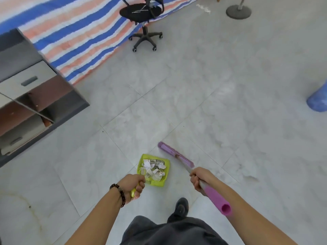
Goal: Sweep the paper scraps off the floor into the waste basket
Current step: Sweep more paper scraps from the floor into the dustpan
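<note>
Against the left edge stands a grey cabinet (26, 96) with a drawer and open shelves. Behind it a tarp (70, 41) striped blue, white and orange runs along the far side of the tiled floor (221, 103). A black office chair (143, 20) stands at the tarp's edge.

Near the bottom, the left hand (134, 184) is clenched round the yellow-green handle of a dustpan (157, 183), and a dark bead bracelet (120, 193) sits on that wrist. The dustpan reaches forward from this hand, low over the floor; whether it touches the tiles cannot be told. The paper scraps (154, 168), white and crumpled, lie heaped inside the pan, just ahead of the left hand's knuckles and to the left of the right hand.

Just right of the pan's far corner the purple head of the broom (169, 152) rests on the floor, set slantwise and apart from the pan. Its shaft runs back to the right hand (200, 179), which is wrapped round the grey part of the shaft above the pink grip (217, 198). The grip's open end points toward the camera.

Between the arms a dark shoe (181, 207) shows above dark trousers.

Far to the upper right stands a round grey stand base (238, 11). At the right edge a blue rounded object (318, 101) is cut off by the frame, well apart from both hands and the scraps; what it is cannot be told.
</note>
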